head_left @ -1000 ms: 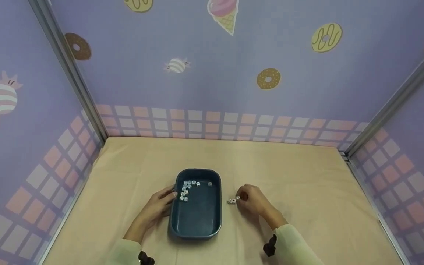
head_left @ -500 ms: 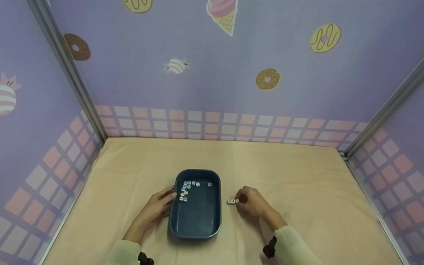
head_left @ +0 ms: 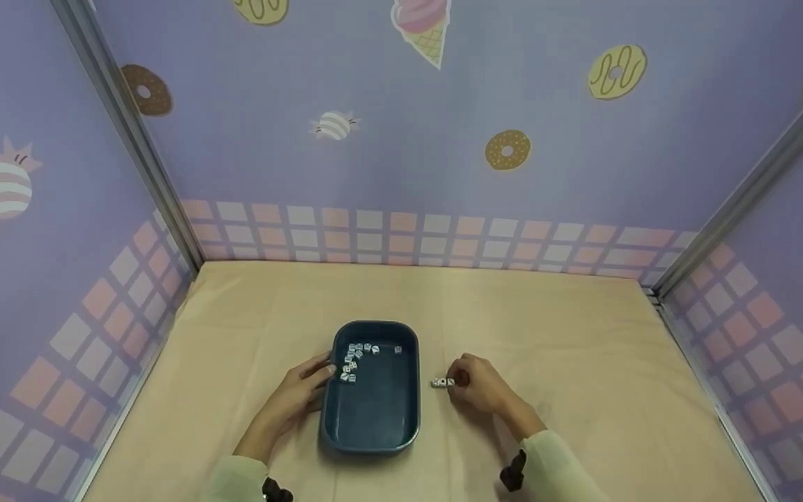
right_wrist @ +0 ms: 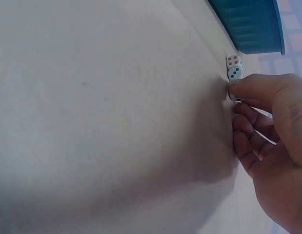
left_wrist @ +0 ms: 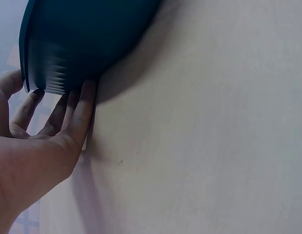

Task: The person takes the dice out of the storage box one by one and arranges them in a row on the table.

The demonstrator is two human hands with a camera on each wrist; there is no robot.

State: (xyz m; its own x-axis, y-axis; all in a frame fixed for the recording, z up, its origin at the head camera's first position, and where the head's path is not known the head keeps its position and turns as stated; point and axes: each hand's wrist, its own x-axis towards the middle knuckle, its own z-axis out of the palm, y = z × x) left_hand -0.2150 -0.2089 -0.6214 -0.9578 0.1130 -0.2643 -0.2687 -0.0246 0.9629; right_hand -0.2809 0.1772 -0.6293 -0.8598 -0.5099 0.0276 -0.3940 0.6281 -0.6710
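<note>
1. Two bare hands show on my head camera, over a cream cloth (head_left: 534, 314). The left hand (head_left: 293, 394) holds a dark blue tray (head_left: 370, 418) by its near side, thumb over the rim. Inside the tray, just beyond that thumb, I see a cluster of white dice (head_left: 353, 365); a lone die (head_left: 397, 349) sits farther to the hand's right.

2. On the same feed, the right hand (head_left: 482, 383) is narrowed to a pinch on the end die (head_left: 450, 382) of a row of three. The other two, a middle die (head_left: 442, 382) and a far die (head_left: 434, 383), lie to its left, between it and the tray. Patterned purple walls (head_left: 401, 167) rise ahead of both hands.

3. My left wrist camera shows the left hand's thumb at the tray's rim and its fingers against the outside wall.

4. My right wrist camera shows the pinched die mostly hidden by the right thumb. Just beyond the thumb, the middle die shows three blue dots; past it, touching, the far die shows red dots.
</note>
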